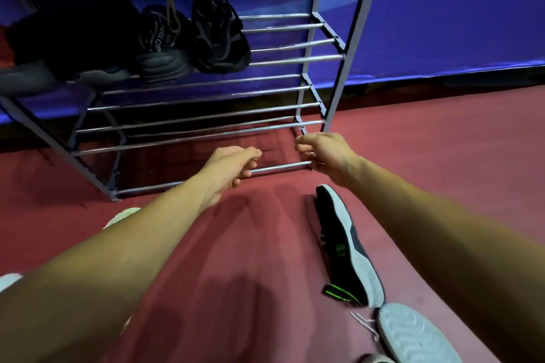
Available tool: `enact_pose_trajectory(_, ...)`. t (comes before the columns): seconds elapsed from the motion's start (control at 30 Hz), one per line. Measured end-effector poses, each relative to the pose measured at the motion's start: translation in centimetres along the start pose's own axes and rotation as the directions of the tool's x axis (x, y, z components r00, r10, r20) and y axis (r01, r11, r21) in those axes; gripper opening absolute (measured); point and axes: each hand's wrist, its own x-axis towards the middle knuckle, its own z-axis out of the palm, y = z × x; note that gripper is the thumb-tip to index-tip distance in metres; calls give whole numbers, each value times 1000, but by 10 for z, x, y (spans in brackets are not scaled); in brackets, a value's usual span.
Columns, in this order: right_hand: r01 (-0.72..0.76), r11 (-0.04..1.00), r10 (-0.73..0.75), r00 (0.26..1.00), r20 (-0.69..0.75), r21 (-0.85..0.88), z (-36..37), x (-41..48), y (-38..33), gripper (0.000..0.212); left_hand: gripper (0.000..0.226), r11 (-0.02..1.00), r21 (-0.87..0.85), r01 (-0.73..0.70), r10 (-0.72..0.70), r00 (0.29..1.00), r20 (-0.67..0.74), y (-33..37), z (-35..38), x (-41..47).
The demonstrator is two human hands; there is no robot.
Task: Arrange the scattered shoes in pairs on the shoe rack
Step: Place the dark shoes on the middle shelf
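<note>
Hands first: both are stretched out toward 12 o'clock, low at the foot of the shoe rack (339, 79). Left hand (230, 168) has its thumb over and its fingers curled under the bottom front bar (280, 167), so it's holding that. Right hand (327, 153) is curled at the bar's right end, honestly can't tell if it's gripping or just resting there. Closest to me, at 5 o'clock, a pale-soled shoe (413, 336) lies sole up, and just past it a black sneaker (345, 262) with a white sole and green bits is flopped on its side on the red floor (236, 244), the two nearly touching. At 8 o'clock a white shoe (124, 214) peeks out from behind my left forearm. Further up at 11 o'clock, a black slip-on (162, 47) and a black mesh trainer (218, 38) sit side by side on a higher shelf, toes hanging over the front bar, with more dark stuff to their left that's too murky to make out. Behind it all is a blue banner (442, 23).
</note>
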Motion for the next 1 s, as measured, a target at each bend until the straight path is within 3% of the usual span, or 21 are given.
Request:
enact_pose_trajectory(0.43, -131, 959, 119, 991, -61, -252, -75, -3, 53, 14, 16, 975, 214, 54, -99, 974, 202, -48, 100, 12)
enact_pose_trajectory(0.63, -182, 921, 182, 983, -32, -344, -106, -4, 74, 28, 41, 962, 246, 118, -186, 943, 275, -58, 134, 18)
enact_pose_trajectory(0.8, -217, 884, 230, 973, -20, -414, -127, -1, 88, 27, 38, 949, 281, 146, -227, 931, 285, -66, 157, 31)
enact_pose_trajectory(1.0, -230, 843, 289, 956, 48, -487, -132, 3, 100, 15, 20, 949, 276, 154, -227, 939, 258, -75, 182, 43)
